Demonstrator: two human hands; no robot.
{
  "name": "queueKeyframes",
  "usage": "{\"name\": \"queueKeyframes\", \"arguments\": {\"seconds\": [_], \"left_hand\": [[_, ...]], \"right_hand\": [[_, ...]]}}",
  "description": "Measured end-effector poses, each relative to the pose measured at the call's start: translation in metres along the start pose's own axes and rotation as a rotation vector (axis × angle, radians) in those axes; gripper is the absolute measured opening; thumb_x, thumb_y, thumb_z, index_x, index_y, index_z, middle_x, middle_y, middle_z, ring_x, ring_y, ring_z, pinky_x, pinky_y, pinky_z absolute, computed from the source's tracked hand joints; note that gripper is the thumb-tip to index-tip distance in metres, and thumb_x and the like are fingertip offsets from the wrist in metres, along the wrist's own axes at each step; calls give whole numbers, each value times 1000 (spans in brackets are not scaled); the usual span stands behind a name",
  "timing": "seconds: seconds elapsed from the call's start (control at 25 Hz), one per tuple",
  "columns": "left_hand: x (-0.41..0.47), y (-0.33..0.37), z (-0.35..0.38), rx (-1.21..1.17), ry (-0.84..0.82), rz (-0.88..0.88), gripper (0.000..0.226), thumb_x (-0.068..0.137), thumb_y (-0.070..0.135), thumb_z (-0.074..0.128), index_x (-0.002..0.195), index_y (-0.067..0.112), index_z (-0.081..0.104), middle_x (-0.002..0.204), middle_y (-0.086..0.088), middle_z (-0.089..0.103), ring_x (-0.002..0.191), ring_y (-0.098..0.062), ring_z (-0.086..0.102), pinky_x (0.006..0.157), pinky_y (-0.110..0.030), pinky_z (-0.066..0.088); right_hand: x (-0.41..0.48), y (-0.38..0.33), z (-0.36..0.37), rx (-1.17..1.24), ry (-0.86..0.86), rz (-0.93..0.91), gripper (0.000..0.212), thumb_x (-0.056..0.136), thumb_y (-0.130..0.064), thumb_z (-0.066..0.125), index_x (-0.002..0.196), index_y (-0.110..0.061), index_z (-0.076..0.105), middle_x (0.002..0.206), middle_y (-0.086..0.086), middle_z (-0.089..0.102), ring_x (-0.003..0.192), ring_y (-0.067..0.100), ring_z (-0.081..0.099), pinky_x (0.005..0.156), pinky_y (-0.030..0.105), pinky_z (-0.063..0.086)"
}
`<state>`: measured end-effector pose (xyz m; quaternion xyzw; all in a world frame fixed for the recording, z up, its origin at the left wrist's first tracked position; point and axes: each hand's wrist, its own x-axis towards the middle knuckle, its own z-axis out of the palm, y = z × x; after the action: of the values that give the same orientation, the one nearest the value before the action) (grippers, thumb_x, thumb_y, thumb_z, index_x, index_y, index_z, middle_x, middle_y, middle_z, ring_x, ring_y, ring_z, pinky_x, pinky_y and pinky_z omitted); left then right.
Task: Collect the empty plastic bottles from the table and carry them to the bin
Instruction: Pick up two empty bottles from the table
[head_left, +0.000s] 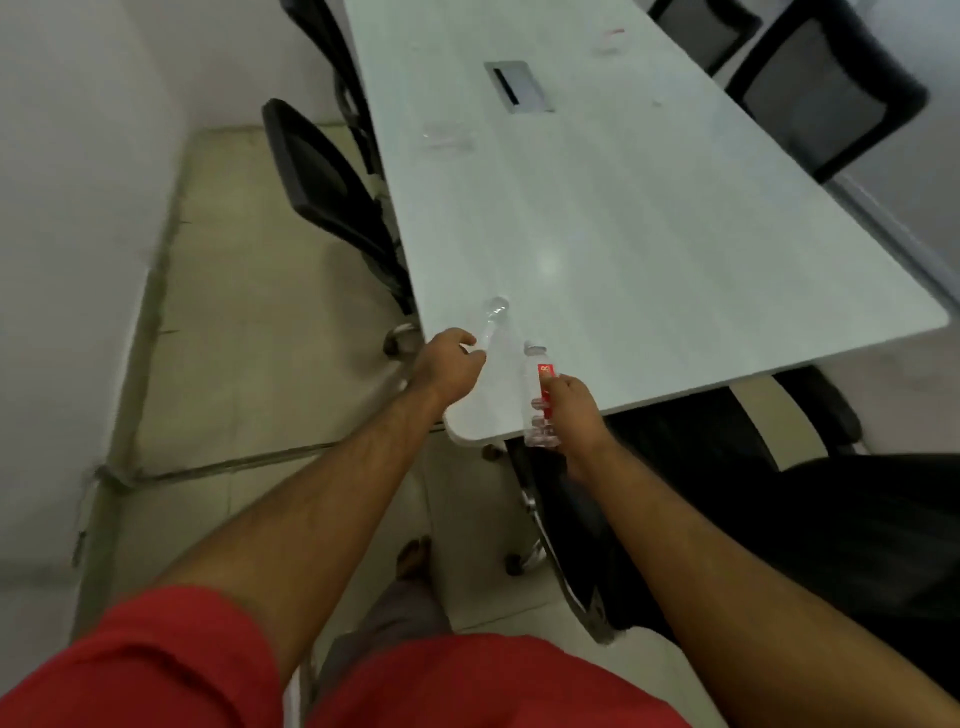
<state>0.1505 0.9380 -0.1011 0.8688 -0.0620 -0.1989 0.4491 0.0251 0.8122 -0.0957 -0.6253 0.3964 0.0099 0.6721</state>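
Observation:
My right hand (574, 415) grips a clear plastic bottle with a red label (540, 400) over the near corner of the long white table (649, 234). My left hand (449, 366) is closed around the lower part of a second clear bottle (493, 325), which tilts away over the table's near left edge. A third clear bottle (449, 137) lies on its side further up the table on the left. Another bottle with a red label (610, 41) lies blurred near the far end.
Black office chairs stand along the table: two on the left (322, 182), two at the far right (821, 93), one under the near end (727, 499). A grey cable hatch (517, 85) is set in the tabletop. Tiled floor (249, 338) lies on the left by the white wall.

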Motion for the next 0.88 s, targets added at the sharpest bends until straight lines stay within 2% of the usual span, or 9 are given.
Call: {"name": "queueKeyframes", "arguments": {"seconds": [0.12,0.2,0.32,0.48,0.56,0.64,0.72,0.8,0.88], "left_hand": [[69,3,10,197,-127,40,50,85,33,63,129,13,54,123,-14,61,113,-34,60,96,-39,50],[104,6,21,344,-141,78,61,85,40,63,136,11,47,135,-18,52,123,-37,52,100,-42,46],[128,5,39,494,-140,121,71,85,47,64,138,7,41,137,-20,47,125,-39,48,99,-45,45],[140,-8,59,507,-235,139,59,89,33,61,136,3,42,132,-22,49,120,-40,51,96,-44,45],[131,-9,61,340,-229,117,52,88,29,60,131,4,47,125,-17,56,113,-36,56,92,-41,47],[111,-9,56,92,-261,0,54,87,29,60,135,9,46,120,-6,59,106,-27,59,90,-36,49],[80,-14,47,-120,-304,-122,53,88,23,59,139,13,46,113,-6,63,94,-24,63,81,-35,51],[32,-22,35,-292,-279,-173,35,93,16,51,128,13,52,99,-7,63,78,-20,60,67,-30,48],[-28,-32,23,-433,-211,-205,22,97,16,43,114,16,56,92,-7,58,70,-17,55,58,-27,44]], "right_hand": [[34,-17,4,33,105,67,32,96,-35,49,117,-12,58,88,4,58,67,15,55,59,31,51],[56,-22,9,50,163,108,36,94,-39,52,120,-15,57,93,7,63,72,18,61,59,33,56],[75,-21,16,72,220,162,39,97,-39,56,129,-19,53,111,7,69,89,22,70,68,35,60],[87,-13,13,110,251,174,47,95,-42,58,135,-17,53,119,9,69,100,24,72,75,35,61],[81,-6,3,144,255,178,47,95,-40,59,135,-15,54,120,11,70,101,26,72,77,37,62],[69,-2,-3,175,235,154,45,95,-37,60,133,-13,55,119,11,71,100,25,73,79,38,62],[50,2,-5,188,179,118,41,96,-33,60,131,-12,56,111,9,72,90,20,72,75,37,61],[20,14,-6,166,95,81,36,97,-28,60,129,-12,56,102,6,70,82,18,69,70,36,60],[-13,34,-7,145,-7,63,35,98,-25,59,130,-11,55,107,12,70,87,23,69,77,43,61]]}}
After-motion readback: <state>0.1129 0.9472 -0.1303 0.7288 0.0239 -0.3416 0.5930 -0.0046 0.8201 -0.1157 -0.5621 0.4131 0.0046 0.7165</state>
